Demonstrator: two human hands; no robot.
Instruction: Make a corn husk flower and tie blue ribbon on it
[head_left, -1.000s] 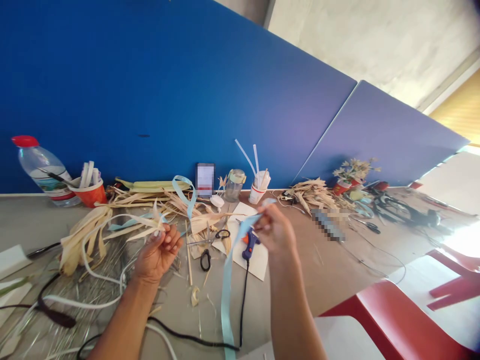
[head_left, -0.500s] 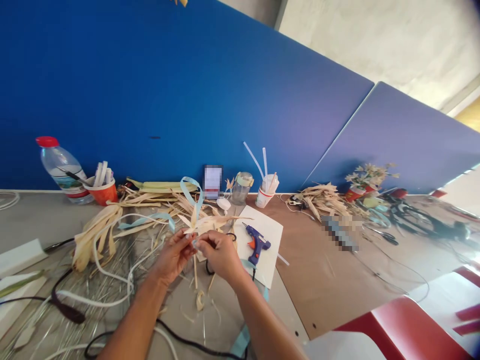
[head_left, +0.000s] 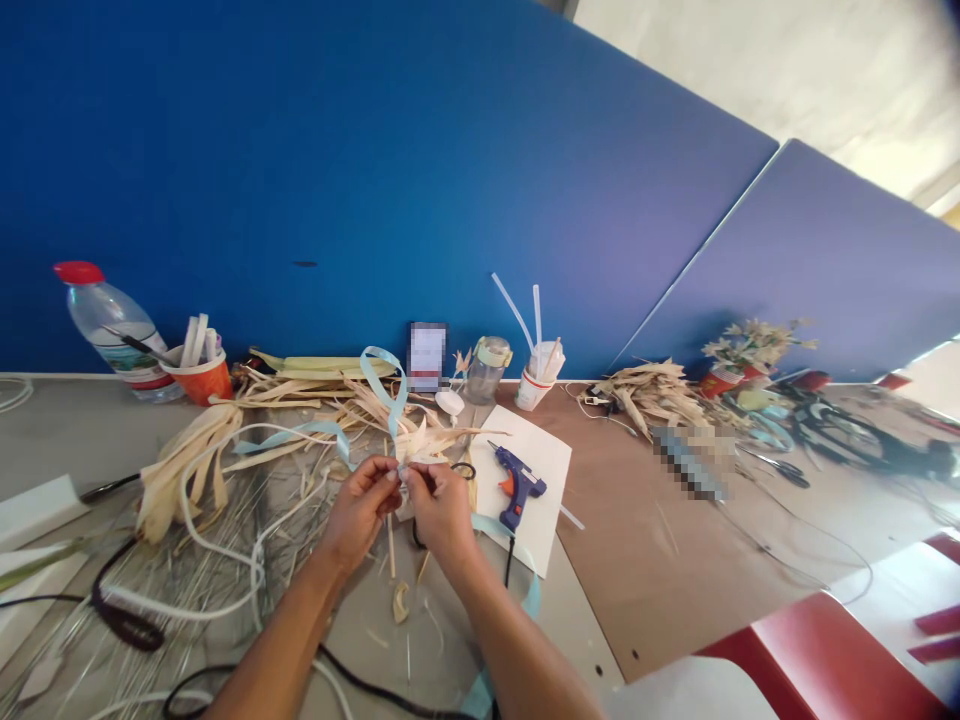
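My left hand (head_left: 363, 502) and my right hand (head_left: 442, 508) meet over the middle of the table, thumbs and fingers pinched together. Between their fingertips they grip the base of a pale corn husk flower (head_left: 411, 438), whose pointed petals stand up above them. My fingers hide its lower end. A looped light blue ribbon (head_left: 387, 378) rises just behind the hands. To the right, a blue glue gun (head_left: 517, 484) with an orange trigger lies on a white sheet (head_left: 549, 452). Below the hands lie a thin stick (head_left: 391, 546) and a curled husk scrap (head_left: 400, 602).
Dried husks (head_left: 184, 470) and a white cable (head_left: 191, 520) spread across the left. Along the blue partition (head_left: 300, 150) stand a water bottle (head_left: 112, 325), a red cup (head_left: 204, 380), a phone (head_left: 427, 355), a glass jar (head_left: 487, 375) and a white cup (head_left: 534, 392). A red chair (head_left: 832, 650) is lower right.
The camera view has shifted slightly. My hands have drawn closer together at the flower's base, and the flower has turned so its petals point more upward.
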